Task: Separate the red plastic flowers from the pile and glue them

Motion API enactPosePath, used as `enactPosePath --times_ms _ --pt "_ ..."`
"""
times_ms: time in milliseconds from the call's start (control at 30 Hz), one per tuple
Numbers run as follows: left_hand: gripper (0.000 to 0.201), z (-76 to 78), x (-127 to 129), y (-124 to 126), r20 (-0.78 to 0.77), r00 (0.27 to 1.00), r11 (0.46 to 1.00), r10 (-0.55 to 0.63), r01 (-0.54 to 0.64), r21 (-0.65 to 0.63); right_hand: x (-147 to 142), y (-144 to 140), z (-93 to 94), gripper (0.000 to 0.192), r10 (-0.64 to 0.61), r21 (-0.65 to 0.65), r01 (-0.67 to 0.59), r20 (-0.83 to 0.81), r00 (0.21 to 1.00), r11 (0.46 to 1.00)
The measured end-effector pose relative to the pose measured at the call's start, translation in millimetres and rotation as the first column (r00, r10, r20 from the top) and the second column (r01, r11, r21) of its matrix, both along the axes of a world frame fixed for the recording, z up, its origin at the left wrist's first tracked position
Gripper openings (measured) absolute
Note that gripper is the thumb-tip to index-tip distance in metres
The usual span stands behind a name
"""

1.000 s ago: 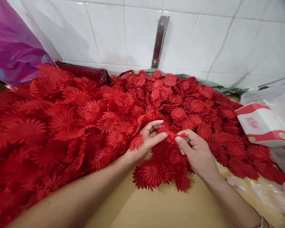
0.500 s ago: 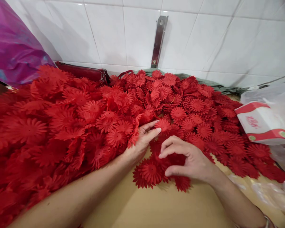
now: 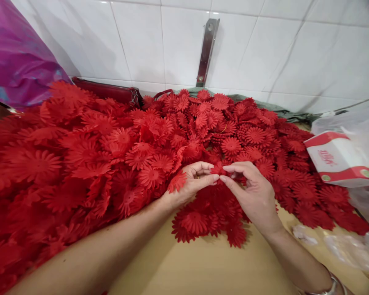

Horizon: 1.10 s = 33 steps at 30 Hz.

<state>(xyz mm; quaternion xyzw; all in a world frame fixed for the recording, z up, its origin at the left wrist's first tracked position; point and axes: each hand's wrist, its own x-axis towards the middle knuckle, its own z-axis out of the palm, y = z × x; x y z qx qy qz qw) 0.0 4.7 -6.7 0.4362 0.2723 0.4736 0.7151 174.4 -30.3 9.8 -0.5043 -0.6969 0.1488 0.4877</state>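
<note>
Red petals: we pinch one small red daisy-shaped fabric flower (image 3: 219, 168) between left hand (image 3: 190, 184) and right hand (image 3: 252, 192), grips closed on it.
Place: above the near edge of the red flower heap (image 3: 110, 151).
Care: we should peel gently.

surface: tan table (image 3: 203, 270); load: red flower heap (image 3: 80, 155); tissue box (image 3: 341, 159)

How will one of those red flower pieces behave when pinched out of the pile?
Probably floppy: the flower piece pinched between the left hand and right hand looks thin, and petals across the pile curl and fold. Likely very light. Petals overlap, so neighbours may snag and lift along.
</note>
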Motion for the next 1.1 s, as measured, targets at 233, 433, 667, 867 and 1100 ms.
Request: enactPosePath --times_ms 233,433,667,867,1100 --pt "0.035 1.6 -2 -2 -0.077 0.997 0.999 -0.027 0.028 0.015 2 1 1.9 0.008 -0.004 0.028 0.003 0.032 0.999 1.000" --pt "0.034 0.6 -1 -1 -0.046 0.998 0.999 -0.043 0.043 0.013 5 3 -0.8 0.010 -0.014 0.007 0.014 0.019 1.000 1.000" --pt "0.044 0.8 1 -3 -0.053 0.999 1.000 -0.005 0.006 0.017 0 -2 0.3 0.009 -0.018 0.065 0.013 0.080 0.997 0.998" --pt "0.035 0.1 3 -5 -0.135 0.991 0.996 0.009 0.003 0.088 -4 -4 -0.7 0.013 -0.052 -0.008 0.053 0.054 0.997 0.999" --pt "0.032 -7.7 3 -1 -0.065 0.997 0.999 0.049 -0.048 0.018 11 7 -6.5 0.020 -0.144 -0.179 0.109 -0.196 0.970 0.978"
